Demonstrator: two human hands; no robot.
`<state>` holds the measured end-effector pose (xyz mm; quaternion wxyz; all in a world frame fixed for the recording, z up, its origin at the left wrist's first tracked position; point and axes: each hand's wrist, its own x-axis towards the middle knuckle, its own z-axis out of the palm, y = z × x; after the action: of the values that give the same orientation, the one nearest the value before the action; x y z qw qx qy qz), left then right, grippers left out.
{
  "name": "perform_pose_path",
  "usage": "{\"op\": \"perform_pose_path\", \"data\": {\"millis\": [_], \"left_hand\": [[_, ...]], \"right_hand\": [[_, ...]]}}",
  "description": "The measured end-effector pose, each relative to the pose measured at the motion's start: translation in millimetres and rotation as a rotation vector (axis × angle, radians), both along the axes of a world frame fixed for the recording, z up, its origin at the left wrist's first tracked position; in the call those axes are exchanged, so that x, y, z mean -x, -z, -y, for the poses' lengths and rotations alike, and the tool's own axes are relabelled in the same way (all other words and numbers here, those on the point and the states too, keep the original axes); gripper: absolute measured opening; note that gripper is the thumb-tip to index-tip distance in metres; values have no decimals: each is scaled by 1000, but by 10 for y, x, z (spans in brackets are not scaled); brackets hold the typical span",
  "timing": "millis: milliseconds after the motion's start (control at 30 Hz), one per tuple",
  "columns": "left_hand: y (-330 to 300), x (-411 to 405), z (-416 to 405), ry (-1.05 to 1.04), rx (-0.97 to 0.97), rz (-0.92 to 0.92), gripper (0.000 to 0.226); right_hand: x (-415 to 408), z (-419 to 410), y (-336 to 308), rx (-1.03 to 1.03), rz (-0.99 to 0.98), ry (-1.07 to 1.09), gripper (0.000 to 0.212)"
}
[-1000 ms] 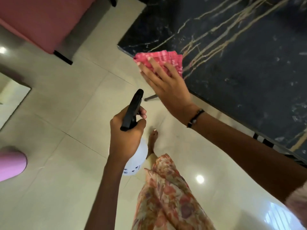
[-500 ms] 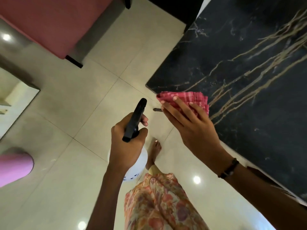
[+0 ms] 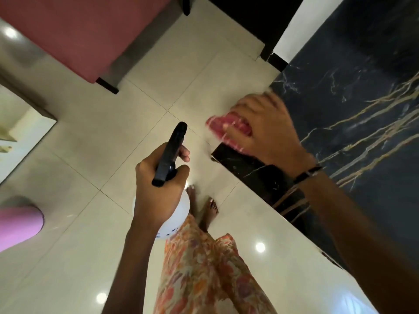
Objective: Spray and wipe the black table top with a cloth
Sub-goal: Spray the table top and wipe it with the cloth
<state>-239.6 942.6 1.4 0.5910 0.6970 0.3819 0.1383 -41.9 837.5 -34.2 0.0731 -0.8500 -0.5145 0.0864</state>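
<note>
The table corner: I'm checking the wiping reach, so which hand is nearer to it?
Right. The right hand presses the red cloth at the black table top corner; the left hand holds the spray bottle away over the floor.

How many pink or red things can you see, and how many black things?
Pink or red: 3 – the red checked cloth, the red seat, the pink cushion.
Black: 2 – the marble table top, the spray bottle's trigger head.
Total: 5.

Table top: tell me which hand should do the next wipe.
Right. The right hand already holds the cloth at the table top's corner edge. The left hand grips the spray bottle out over the floor.
</note>
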Motion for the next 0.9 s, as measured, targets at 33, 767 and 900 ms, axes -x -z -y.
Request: {"op": "perform_pose_path", "data": {"millis": [33, 767, 900], "left_hand": [[-1, -20, -19, -5, -2, 3, 56], [105, -827, -692, 218, -2, -120, 24], [119, -985, -757, 251, 4, -154, 22]], "right_hand": [[-149, 1, -10, 12, 26, 36, 58], [-620, 218, 33, 128, 69, -100, 53], [-609, 124, -15, 154, 90, -4, 52]]}}
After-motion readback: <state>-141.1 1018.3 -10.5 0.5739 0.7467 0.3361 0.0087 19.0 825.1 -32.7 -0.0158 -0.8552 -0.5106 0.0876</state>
